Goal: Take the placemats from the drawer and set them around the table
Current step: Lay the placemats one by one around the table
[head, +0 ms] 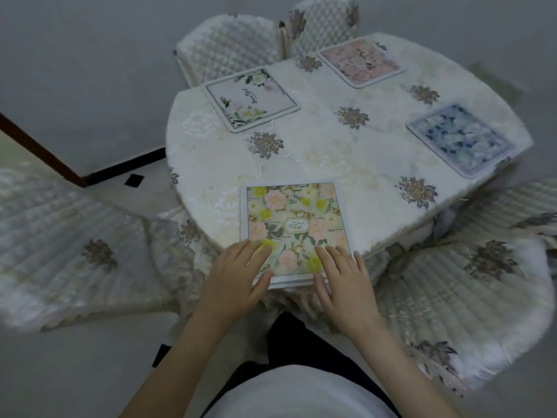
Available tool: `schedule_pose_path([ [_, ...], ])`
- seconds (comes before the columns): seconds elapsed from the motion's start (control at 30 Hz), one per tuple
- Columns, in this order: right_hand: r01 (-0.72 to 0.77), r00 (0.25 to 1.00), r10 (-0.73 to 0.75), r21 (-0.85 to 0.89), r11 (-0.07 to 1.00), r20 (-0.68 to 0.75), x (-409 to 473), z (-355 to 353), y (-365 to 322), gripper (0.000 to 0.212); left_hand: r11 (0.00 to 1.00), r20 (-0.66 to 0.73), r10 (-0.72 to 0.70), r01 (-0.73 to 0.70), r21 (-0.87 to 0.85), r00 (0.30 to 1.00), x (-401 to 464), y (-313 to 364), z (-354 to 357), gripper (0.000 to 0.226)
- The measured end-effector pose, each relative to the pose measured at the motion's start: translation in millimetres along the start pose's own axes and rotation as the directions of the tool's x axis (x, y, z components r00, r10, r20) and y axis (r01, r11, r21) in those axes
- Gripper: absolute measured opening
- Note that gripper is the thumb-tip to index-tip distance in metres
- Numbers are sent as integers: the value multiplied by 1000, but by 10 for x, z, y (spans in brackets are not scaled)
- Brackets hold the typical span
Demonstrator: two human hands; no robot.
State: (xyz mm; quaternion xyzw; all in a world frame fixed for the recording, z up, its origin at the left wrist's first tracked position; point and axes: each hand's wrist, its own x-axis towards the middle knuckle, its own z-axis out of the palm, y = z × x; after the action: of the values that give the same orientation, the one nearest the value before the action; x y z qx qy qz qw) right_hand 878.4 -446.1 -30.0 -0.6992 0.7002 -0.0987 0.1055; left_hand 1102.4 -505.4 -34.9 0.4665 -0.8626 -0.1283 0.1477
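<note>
From the head view, both hands lie flat with straight, slightly spread fingers, pressing on the near end of the yellow-and-pink floral placemat (294, 227). The left hand (238, 277) covers its near-left corner, thumb along the near edge; the right hand (343, 277) covers its near-right corner. Neither grasps it; the palms hang past the edge of the table (331, 152).

The placemat lies flat at the table's near edge, its long axis running from the person toward the table's middle, its near end slightly overhanging the rim beneath the hands.

Across the table, a white placemat (251, 99) lies at the far-left edge, a pink placemat (360, 61) at the far edge, and a blue placemat (461, 140) at the right edge, all well apart.
</note>
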Motion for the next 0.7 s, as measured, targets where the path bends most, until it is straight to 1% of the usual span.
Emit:
schedule_pose_path([
  [0.1,-7,999,7,-17,1000,41,294,91,152,54,1000,19,19,-20,12,1000,293,-107,134,45],
  [0.2,-24,997,25,-13,1000,75,627,179,313,54,1000,54,3,-4,22,999,563,-220,270,45],
  [0.27,-55,993,56,-13,998,103,841,258,433,55,999,87,-42,42,5,995,735,-296,376,44],
  [0.33,-90,988,90,-6,996,126,1021,333,548,52,992,136,-125,128,-12,983,883,-377,491,43],
  [0.37,-107,984,107,-7,994,140,1096,366,598,50,981,169,-185,191,-19,968,943,-416,543,44],
  [0.43,-159,971,160,-20,987,178,1224,431,684,46,945,245,-314,327,-16,917,1034,-508,643,48],
  [0.53,-271,930,278,-65,960,240,1368,532,777,50,877,316,-459,480,11,830,1122,-634,754,58],
  [0.6,-334,894,344,-85,939,286,1415,595,799,53,839,348,-512,545,3,786,1163,-667,794,60],
  [0.7,-413,850,409,-59,909,333,1426,643,776,55,781,377,-550,619,-84,745,1164,-662,849,62],
])
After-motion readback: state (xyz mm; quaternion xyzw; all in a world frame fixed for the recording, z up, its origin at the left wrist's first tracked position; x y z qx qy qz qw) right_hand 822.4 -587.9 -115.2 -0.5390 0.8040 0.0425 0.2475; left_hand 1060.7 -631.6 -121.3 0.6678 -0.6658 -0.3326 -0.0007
